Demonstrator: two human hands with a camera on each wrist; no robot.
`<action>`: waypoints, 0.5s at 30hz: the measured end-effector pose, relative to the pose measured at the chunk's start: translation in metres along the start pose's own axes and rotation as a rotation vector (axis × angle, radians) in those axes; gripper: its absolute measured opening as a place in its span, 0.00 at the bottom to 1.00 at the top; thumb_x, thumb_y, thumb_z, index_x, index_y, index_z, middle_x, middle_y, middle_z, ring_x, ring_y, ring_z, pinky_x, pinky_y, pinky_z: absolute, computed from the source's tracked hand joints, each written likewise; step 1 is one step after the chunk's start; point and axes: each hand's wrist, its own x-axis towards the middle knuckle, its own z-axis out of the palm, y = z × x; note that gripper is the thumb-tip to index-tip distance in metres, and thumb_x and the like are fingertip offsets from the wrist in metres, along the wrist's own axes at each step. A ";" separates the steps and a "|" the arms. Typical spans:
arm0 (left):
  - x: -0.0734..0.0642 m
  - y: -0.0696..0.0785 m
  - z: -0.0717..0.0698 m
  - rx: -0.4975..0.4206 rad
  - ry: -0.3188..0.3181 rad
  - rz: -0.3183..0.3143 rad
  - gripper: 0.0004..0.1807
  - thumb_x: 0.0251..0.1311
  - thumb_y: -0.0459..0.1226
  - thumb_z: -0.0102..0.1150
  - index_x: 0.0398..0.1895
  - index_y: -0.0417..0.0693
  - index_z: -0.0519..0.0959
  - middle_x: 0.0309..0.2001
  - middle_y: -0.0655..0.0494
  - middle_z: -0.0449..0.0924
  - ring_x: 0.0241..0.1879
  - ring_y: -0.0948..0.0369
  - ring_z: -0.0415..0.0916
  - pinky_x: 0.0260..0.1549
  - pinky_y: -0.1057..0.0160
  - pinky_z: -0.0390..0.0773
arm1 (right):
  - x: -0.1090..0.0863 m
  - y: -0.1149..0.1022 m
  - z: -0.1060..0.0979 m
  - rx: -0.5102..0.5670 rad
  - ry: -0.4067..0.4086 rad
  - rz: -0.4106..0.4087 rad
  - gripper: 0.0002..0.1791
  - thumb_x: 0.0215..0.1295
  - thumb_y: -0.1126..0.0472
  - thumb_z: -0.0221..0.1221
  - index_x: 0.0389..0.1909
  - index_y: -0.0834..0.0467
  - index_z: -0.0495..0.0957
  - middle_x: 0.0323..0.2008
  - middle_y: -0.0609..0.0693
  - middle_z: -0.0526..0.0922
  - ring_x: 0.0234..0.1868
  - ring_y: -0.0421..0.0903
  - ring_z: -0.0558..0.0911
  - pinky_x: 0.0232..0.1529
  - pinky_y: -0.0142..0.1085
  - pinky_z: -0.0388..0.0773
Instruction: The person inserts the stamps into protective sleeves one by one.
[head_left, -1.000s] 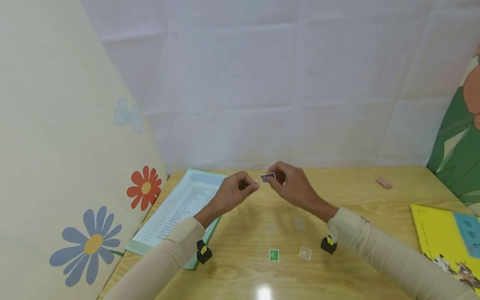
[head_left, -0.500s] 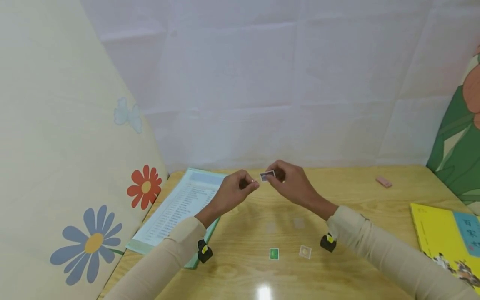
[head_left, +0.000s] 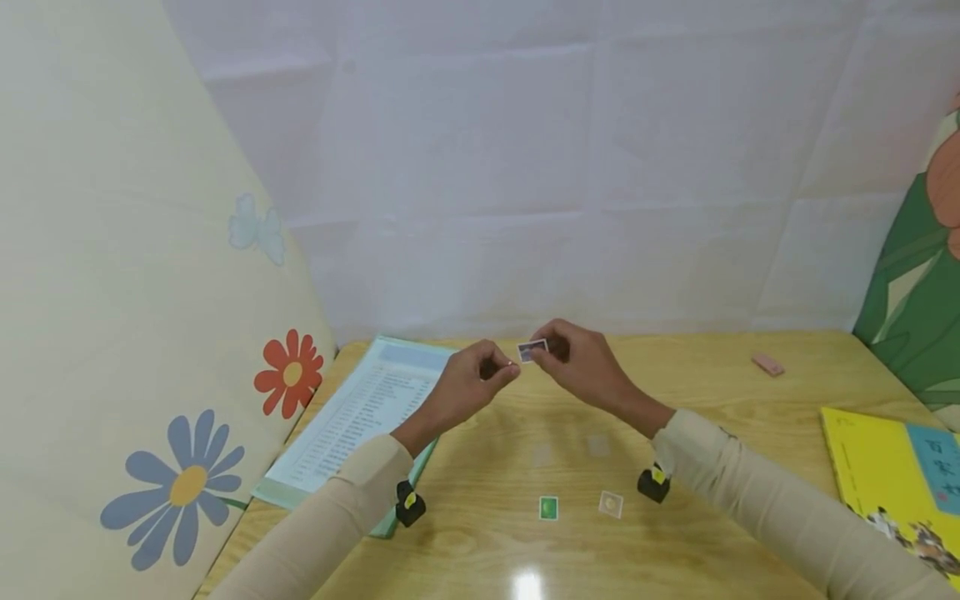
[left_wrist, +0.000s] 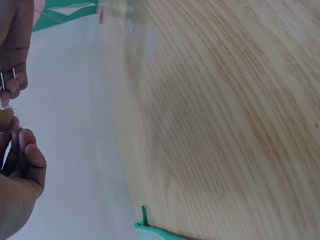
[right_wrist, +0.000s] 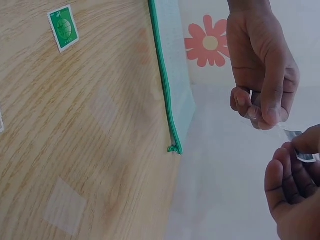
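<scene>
A postage stamp with a dark picture and white border is pinched between the thumb and fingers of my right hand. My left hand faces it and pinches a small piece of clear plastic film, whose shape is hard to make out. The fingertips and the stamp are close together above the table. Below them on the wood lie a green stamp, a pale stamp and two faint clear squares; the right wrist view shows one such square.
A pale green zip folder with a printed sheet lies at the left of the wooden table. At the right are a small pink block and a yellow book. A white cloth hangs behind.
The stamp in my right hand has shifted slightly up and left, closer to my left fingertips. My left hand has barely moved, and things on the table stay put.
</scene>
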 end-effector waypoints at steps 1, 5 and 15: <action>0.000 0.000 0.000 0.001 -0.005 0.008 0.09 0.71 0.46 0.60 0.39 0.51 0.79 0.33 0.56 0.78 0.29 0.58 0.74 0.27 0.59 0.75 | 0.000 0.000 0.000 -0.005 -0.002 -0.001 0.07 0.73 0.57 0.61 0.47 0.52 0.79 0.35 0.44 0.83 0.31 0.40 0.82 0.31 0.39 0.80; 0.000 0.000 0.000 -0.011 -0.029 0.034 0.07 0.72 0.45 0.59 0.41 0.53 0.79 0.36 0.52 0.80 0.31 0.58 0.76 0.30 0.58 0.77 | 0.001 -0.002 0.001 -0.041 -0.004 -0.011 0.07 0.74 0.56 0.60 0.48 0.51 0.79 0.34 0.44 0.82 0.30 0.40 0.81 0.30 0.39 0.78; 0.001 0.000 0.000 -0.032 0.005 0.036 0.07 0.73 0.46 0.57 0.42 0.55 0.80 0.37 0.54 0.80 0.29 0.57 0.75 0.27 0.58 0.75 | 0.002 0.002 -0.003 -0.072 -0.042 -0.060 0.06 0.73 0.56 0.61 0.47 0.50 0.79 0.33 0.43 0.82 0.29 0.38 0.80 0.30 0.38 0.78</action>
